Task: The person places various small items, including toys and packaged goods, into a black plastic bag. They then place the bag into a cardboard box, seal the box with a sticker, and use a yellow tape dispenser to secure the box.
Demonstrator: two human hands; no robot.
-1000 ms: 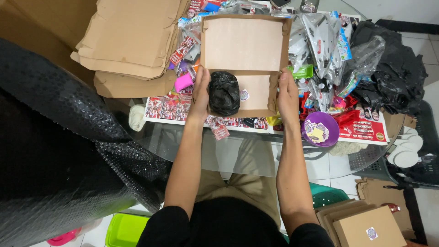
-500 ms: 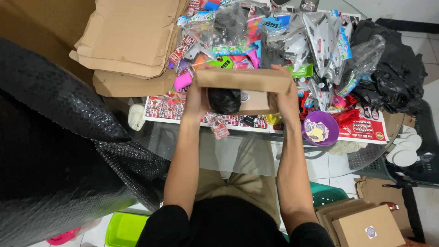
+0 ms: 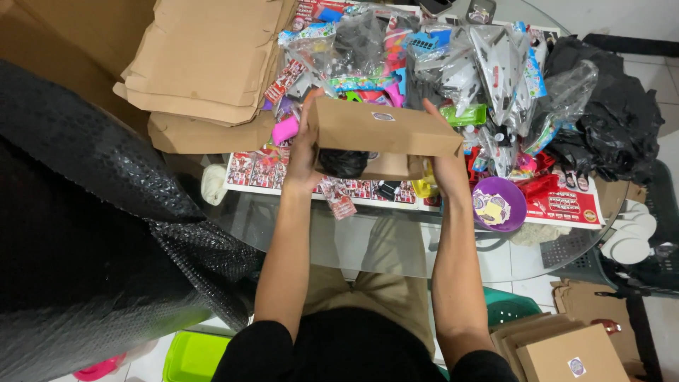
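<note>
Around cardboard box [image 3: 382,131], bagged toys [image 3: 453,64], purple bowl [image 3: 498,204]

Both forearms reach up the middle of the frame, roughly parallel, bare to the elbows. Left hand [image 3: 305,152] fingers curled, thumb up. Right hand [image 3: 445,152] mirrors it, fingers raised, wrist straight.

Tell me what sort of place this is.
Probably a home packing spot for small orders. Flat cardboard sheets are stacked on a glass table, bagged plastic toys are heaped behind, a bubble wrap roll stands nearby, and both hands hold a small cardboard box.
</note>
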